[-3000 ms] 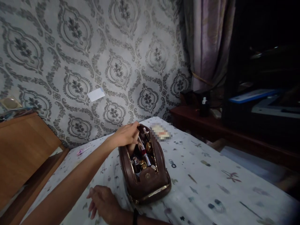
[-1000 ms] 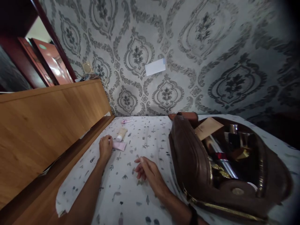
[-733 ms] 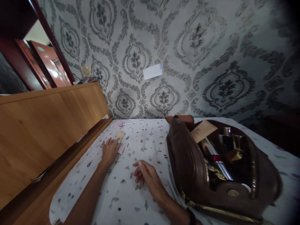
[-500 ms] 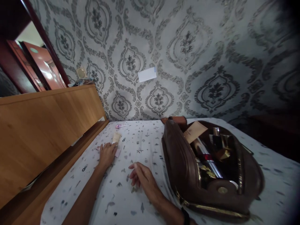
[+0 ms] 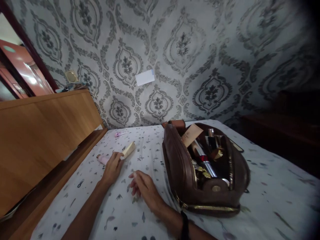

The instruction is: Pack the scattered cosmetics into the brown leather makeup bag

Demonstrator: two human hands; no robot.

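My left hand [image 5: 113, 167] is closed on the capped end of a cream-coloured tube [image 5: 129, 150], its fingertips pinching it just above the patterned sheet [image 5: 130, 213]. Beside that hand, on its left, lies a pink tube [image 5: 103, 159]. My right hand [image 5: 143, 186] is held over the sheet with bent fingers, thumb close to the index finger; something pale and see-through seems to be under the fingertips, too unclear to name. To the right stands an open brown leather bag [image 5: 180, 166] with a silver and red tube [image 5: 204, 159], a tan card [image 5: 192, 135] and gold-coloured items inside.
A small pink item [image 5: 120, 134] lies on the sheet near the wall. Along the left runs a wooden board [image 5: 50, 133] with small things on its top end. A white paper [image 5: 145, 77] is on the patterned wall.
The view has turned to the right. My left hand has lifted and tilted the cream-coloured tube, and the pink tube now shows to the left of the hand.
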